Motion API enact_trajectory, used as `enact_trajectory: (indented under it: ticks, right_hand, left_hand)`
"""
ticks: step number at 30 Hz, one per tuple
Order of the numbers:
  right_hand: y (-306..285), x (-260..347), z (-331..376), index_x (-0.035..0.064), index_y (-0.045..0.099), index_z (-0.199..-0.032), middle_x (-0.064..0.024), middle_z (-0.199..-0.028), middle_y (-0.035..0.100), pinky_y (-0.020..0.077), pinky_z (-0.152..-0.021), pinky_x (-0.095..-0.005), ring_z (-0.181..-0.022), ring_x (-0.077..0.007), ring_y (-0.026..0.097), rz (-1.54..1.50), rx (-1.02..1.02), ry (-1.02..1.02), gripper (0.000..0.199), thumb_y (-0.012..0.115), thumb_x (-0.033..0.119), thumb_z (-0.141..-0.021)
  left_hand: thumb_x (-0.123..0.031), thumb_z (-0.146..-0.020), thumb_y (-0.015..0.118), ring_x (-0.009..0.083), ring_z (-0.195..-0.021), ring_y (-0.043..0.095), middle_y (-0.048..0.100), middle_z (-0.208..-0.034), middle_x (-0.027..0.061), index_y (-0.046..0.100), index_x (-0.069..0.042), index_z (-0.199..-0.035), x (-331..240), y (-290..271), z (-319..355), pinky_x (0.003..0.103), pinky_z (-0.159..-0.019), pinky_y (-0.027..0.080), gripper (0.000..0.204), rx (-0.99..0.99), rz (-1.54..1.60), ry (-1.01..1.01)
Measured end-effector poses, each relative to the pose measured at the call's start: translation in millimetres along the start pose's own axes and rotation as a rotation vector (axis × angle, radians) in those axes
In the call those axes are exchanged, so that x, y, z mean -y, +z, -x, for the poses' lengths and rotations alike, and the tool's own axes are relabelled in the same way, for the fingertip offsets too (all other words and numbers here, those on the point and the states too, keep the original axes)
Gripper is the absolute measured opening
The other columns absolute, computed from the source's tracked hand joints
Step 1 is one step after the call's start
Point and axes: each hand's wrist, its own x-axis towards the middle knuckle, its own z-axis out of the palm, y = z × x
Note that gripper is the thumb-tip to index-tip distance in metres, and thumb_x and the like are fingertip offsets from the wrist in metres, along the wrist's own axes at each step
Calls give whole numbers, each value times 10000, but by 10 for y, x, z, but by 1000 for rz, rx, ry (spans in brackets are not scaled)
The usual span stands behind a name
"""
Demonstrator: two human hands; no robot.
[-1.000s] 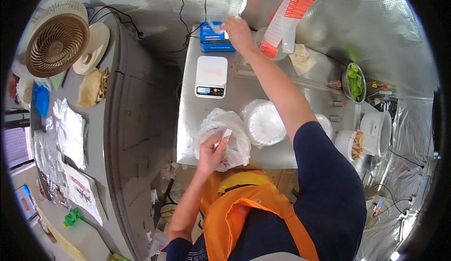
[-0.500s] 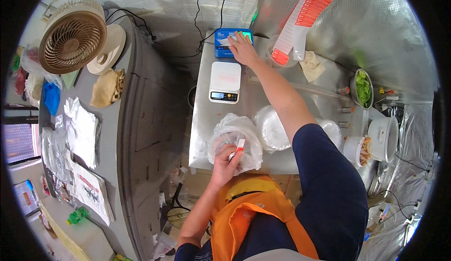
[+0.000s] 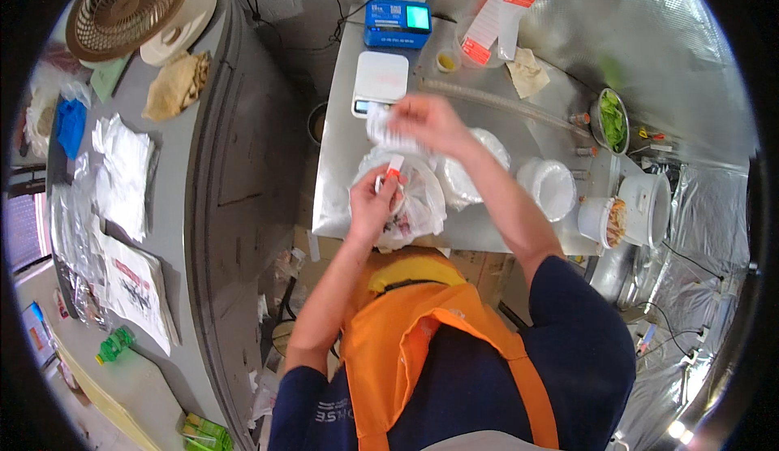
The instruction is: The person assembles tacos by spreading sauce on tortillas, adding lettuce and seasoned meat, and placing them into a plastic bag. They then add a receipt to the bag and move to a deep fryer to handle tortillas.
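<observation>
The left hand [image 3: 375,201] rests on top of a clear plastic bag [image 3: 410,207] that sits near the front edge of the steel table [image 3: 341,175], just left of the middle. Its fingers are closed around a small white object with a red end [image 3: 393,167], which pokes upward from the hand, its long axis pointing toward the back of the table. What the object is cannot be made out.

The right hand [image 3: 430,120] hangs above the table just behind the bag, its fingers pinched on a small white slip [image 3: 381,125] that is blurred. That slip lies directly beyond the red-tipped end, so the two held things stand near each other, one behind the other along a line from the front edge to the back, with the right hand the farther one. Whether they touch cannot be told.

Behind the slip a white scale [image 3: 380,77] sits toward the back-left corner, with a blue device [image 3: 398,22] beyond it at the back edge. To the right of the bag lie stacked white lids [image 3: 466,175] and a white bowl [image 3: 552,187].
</observation>
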Motion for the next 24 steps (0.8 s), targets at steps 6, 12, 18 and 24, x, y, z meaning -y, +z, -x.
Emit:
enact_trajectory:
  ticks: [6, 12, 18, 24]
  right_hand:
    - [450, -400, 870, 7, 692, -1022, -33, -958, 732, 543, -776, -247, -879, -85, 673, -146, -202, 166, 108, 750, 37, -936]
    - [462, -465, 996, 8, 653, -1005, -39, -927, 723, 544, -767, -262, -873, -97, 674, 21, -320, 129, 147, 764, 47, -917]
    - [488, -340, 907, 29, 556, -1183, -70, -980, 734, 549, -816, -279, -916, -127, 691, -103, -234, 81, 365, 771, 9, -889]
    - [399, -170, 963, 15, 556, -1203, -103, -1088, 731, 563, -843, -293, -991, -128, 687, -101, -179, 124, 370, 751, -20, -890]
  left_hand:
    - [-29, -1000, 625, 40, -586, 500, 635, -741, -10, 693, -17, -1030, -42, -113, -18, 217, -514, 379, 75, 120, 13, 35]
    - [-62, -979, 655, 65, -603, 519, 654, -771, 6, 694, -23, -1006, -133, -191, -31, 232, -549, 410, 62, 235, 34, -17]
    - [-75, -968, 650, 74, -745, 583, 683, -856, 9, 686, -8, -1084, -152, -262, -51, 239, -673, 465, 138, 283, -195, 60]
    - [-47, -984, 618, 108, -778, 615, 661, -864, 27, 482, 8, -1397, -238, -178, 210, 264, -728, 507, 438, 138, -236, 47]
